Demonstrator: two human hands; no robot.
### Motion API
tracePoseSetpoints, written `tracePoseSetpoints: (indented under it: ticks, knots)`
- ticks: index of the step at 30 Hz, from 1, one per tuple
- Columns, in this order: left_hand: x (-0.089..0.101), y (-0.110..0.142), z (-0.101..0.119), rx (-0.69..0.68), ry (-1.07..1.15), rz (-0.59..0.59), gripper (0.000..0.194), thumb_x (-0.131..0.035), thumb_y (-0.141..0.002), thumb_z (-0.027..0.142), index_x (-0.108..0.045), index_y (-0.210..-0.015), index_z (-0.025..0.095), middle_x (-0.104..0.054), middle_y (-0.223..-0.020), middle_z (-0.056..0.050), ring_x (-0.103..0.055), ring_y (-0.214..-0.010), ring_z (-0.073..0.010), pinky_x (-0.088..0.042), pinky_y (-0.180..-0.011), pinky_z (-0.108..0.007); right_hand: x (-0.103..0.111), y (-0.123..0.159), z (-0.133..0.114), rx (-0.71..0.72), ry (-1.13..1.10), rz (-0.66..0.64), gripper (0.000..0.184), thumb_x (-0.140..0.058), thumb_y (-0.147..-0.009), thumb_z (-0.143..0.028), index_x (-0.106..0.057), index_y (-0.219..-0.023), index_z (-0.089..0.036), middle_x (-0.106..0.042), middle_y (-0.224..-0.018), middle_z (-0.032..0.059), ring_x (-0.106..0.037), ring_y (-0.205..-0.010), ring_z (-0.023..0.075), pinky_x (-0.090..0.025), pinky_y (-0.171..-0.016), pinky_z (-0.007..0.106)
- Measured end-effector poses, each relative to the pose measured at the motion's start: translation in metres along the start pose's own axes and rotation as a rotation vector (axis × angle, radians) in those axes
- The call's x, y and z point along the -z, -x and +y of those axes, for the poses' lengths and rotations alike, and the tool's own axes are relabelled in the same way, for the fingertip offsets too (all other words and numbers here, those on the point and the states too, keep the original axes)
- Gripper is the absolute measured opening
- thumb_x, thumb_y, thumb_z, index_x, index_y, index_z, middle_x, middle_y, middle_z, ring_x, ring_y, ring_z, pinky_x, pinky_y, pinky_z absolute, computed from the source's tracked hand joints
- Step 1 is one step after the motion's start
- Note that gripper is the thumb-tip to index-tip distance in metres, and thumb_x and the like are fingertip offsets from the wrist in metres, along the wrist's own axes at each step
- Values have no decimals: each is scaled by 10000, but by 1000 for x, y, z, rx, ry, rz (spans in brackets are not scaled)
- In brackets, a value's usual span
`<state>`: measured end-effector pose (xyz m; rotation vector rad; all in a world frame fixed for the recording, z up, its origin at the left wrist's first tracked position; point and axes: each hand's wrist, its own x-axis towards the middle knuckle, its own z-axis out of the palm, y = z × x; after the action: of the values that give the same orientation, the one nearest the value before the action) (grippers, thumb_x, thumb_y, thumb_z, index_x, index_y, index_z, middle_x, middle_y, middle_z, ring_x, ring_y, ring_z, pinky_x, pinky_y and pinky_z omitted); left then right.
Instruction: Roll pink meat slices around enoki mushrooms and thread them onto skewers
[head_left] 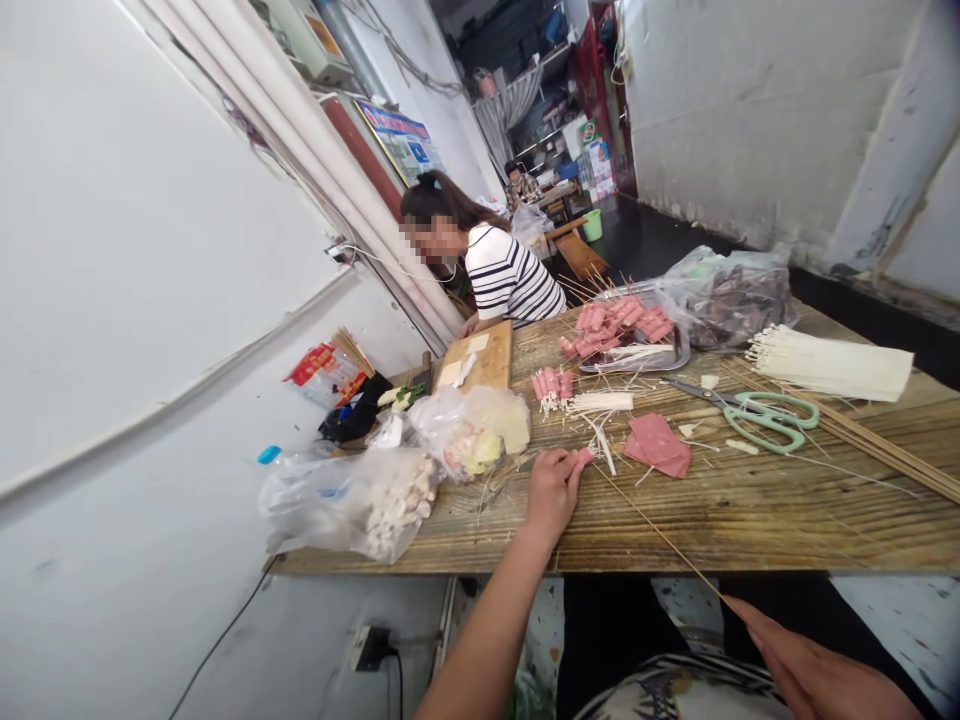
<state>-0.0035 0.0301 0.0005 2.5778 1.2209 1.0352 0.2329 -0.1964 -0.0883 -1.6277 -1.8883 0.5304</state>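
My left hand (553, 492) is closed on a pink meat roll (582, 457) at the table, pinched between thumb and fingers. My right hand (814, 660) holds the near end of a thin bamboo skewer (660, 533). Its far tip reaches the roll; whether it has pierced the meat is too small to tell. Right of the roll lie flat pink meat slices (657, 446) and loose enoki strands (602, 445). Behind it are finished-looking meat rolls (553, 384) and an enoki bunch (602, 402).
Green-handled scissors (765, 420), spare skewers (892, 455) and a large enoki bundle (832, 362) lie to the right. A metal tray (679, 352) bears skewered rolls. Plastic bags (397, 500) of food stand left. Across the table, a person in a striped top (510, 275) sits by a cutting board (495, 355).
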Motion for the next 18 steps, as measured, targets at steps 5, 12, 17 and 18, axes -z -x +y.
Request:
tracePoseSetpoints:
  ticks: [5, 12, 17, 18]
  knots:
    - [0, 0, -1, -7, -11, 5, 205, -528, -924, 244, -725, -916, 187, -683, -847, -63, -582, -763, -161, -472, -721, -305, 1, -4, -3, -11, -20, -2, 430, -382, -886, -277, -630, -1236, -311, -659, -1167, -20, -658, -1004, 181, -540, -854, 243]
    - [0, -1, 0, -7, -5, -7, 217, -518, -931, 260, -723, -961, 194, -679, -844, -64, -578, -766, -162, -473, -724, -307, 4, -7, -7, -6, 0, -30, 429, -371, -902, -278, -621, -1250, -283, -646, -1187, -12, -654, -1013, 179, -531, -866, 248]
    - [1, -1, 0, -9, -13, -18, 231, -505, -937, 260, -726, -961, 194, -681, -839, -65, -583, -765, -166, -477, -727, -310, 3, -7, -6, 6, 25, 16, 434, -374, -891, -261, -625, -1245, -276, -649, -1185, -15, -652, -1017, 172, -533, -865, 240]
    - [1, -1, 0, -9, -19, -21, 230, -507, -936, 258, -726, -958, 192, -682, -844, -66, -584, -769, -168, -478, -729, -311, 3, -7, -6, -5, 23, 21, 435, -375, -890, -263, -622, -1248, -276, -647, -1190, -12, -650, -1022, 175, -532, -873, 248]
